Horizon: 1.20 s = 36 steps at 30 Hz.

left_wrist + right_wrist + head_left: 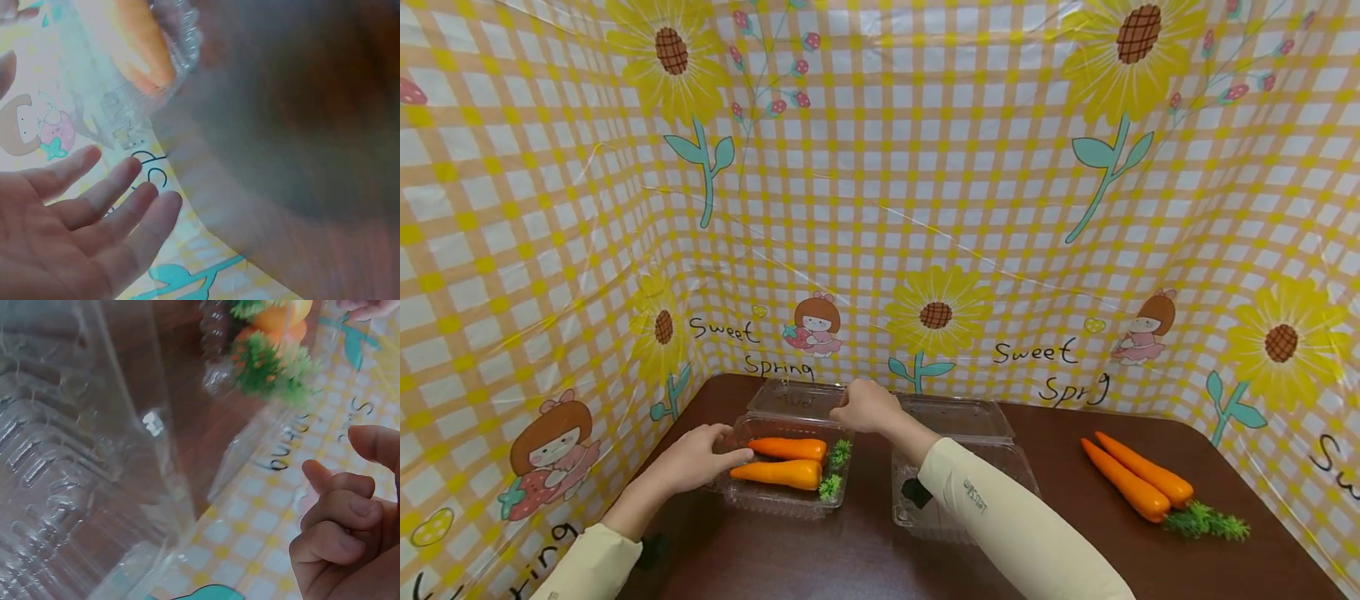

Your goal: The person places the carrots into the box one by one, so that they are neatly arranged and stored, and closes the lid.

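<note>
Two orange carrots (778, 474) with short green tops lie side by side in a clear plastic clamshell box (786, 503). Its lid (793, 402) is folded back toward the cloth wall. My left hand (692, 458) is at the box's left side, fingers spread and nearly straight in the left wrist view, thumb pointing toward the carrots. At the right end of the lid is my right hand (868, 407). In the right wrist view its lower fingers (340, 547) are loosely curled, with a gap between thumb and index finger and nothing seen in it.
A second clear clamshell box (917, 521), lid (955, 417) folded back, stands to the right, partly behind my right sleeve (1000, 508). Two more carrots (1138, 479) with green tops (1206, 521) lie at the table's right. Checked cloth (880, 208) walls the brown table (775, 558) behind and at the sides.
</note>
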Each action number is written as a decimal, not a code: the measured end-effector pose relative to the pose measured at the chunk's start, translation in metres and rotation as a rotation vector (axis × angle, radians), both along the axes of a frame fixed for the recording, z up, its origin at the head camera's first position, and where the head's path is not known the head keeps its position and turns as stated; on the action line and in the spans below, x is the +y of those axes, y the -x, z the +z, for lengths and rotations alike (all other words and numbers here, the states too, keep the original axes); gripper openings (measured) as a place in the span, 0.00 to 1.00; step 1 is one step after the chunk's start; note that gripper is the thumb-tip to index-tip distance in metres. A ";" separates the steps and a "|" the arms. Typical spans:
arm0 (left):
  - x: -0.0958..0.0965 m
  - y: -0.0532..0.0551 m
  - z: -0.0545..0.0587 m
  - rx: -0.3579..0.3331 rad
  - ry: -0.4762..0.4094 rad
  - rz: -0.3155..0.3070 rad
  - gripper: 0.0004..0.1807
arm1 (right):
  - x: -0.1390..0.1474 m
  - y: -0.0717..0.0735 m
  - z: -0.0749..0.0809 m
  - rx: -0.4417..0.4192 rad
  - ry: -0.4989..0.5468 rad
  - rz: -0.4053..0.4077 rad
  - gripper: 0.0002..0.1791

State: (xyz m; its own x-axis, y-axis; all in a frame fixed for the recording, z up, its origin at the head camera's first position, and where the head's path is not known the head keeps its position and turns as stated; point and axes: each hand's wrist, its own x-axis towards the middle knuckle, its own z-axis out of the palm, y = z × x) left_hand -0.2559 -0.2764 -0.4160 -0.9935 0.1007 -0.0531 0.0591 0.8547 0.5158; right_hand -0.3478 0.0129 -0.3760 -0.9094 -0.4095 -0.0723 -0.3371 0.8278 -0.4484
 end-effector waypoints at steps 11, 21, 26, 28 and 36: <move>-0.007 0.045 0.009 -0.044 -0.095 0.057 0.40 | 0.004 0.018 -0.009 -0.020 -0.156 -0.180 0.26; -0.012 0.074 -0.003 -0.115 -0.109 0.002 0.38 | 0.001 0.021 -0.016 -0.062 -0.243 -0.180 0.18; -0.009 0.077 -0.003 -0.162 -0.183 0.017 0.35 | 0.000 0.023 -0.020 -0.061 -0.261 -0.179 0.16; -0.007 0.079 -0.003 -0.173 -0.211 0.014 0.33 | 0.000 0.023 -0.020 -0.067 -0.256 -0.179 0.16; -0.003 0.087 -0.002 -0.163 -0.231 -0.010 0.25 | -0.002 0.027 -0.021 -0.104 -0.227 -0.152 0.20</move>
